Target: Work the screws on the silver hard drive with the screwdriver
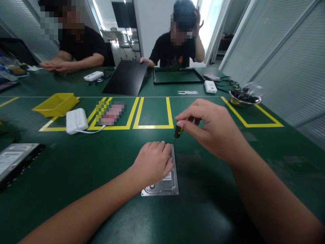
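Observation:
A silver hard drive lies flat on the green table right before me. My left hand rests on top of it with curled fingers, pressing it down. My right hand pinches a small screwdriver with a black and yellow handle. Its thin tip points down at the drive's far right corner, beside my left fingers.
A white power bank with a cable and a yellow bin sit at the left among yellow tape boxes. A metal bowl stands at the right. Another device lies at the left edge. Two people sit across, by a black panel and a frame.

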The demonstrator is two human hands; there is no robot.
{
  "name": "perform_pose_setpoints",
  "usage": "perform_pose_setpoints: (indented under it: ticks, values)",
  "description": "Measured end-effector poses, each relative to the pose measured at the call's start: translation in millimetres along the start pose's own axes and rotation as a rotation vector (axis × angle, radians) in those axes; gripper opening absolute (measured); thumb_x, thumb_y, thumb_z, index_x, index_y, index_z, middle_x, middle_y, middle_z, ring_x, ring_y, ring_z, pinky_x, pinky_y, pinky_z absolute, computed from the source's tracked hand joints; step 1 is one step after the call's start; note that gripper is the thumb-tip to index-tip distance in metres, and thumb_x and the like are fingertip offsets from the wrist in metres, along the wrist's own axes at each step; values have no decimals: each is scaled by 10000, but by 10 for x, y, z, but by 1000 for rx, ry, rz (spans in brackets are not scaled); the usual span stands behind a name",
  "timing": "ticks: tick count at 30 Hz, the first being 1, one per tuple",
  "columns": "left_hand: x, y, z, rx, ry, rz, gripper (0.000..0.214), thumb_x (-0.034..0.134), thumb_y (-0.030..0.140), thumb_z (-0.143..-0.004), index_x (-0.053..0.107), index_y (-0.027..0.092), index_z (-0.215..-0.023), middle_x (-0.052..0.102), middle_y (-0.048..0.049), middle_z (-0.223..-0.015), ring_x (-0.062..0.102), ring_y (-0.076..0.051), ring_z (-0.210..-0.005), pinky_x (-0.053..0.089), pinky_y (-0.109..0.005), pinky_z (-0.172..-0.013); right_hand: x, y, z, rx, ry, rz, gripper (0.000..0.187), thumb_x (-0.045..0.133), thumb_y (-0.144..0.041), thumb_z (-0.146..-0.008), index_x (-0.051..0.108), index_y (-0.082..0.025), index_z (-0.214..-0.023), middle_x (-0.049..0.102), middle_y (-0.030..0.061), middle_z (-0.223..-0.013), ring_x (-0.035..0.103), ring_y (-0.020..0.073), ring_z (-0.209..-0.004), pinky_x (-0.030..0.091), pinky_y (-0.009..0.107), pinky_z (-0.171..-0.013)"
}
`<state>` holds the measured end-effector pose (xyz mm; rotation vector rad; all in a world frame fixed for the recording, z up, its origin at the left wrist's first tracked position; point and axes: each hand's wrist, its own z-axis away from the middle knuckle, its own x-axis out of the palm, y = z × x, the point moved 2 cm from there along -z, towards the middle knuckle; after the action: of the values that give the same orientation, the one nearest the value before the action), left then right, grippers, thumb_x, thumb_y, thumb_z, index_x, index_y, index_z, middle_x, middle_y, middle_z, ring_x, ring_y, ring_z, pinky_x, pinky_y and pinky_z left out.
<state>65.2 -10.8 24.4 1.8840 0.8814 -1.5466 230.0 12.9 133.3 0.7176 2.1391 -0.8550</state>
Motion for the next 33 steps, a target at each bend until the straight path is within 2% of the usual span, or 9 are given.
perform_pose_setpoints:
  ticks: [33]
  values:
    - [7, -13, -3, 14, -15, 13, 323, 456, 329, -926, 602, 141, -1145, 664, -127, -998, 631, -293, -967, 507, -450, -829, 17, 36, -2, 11, 15, -26, 93, 652, -172, -834, 741, -197, -848, 668, 25, -815, 585, 159, -747, 439, 297, -687]
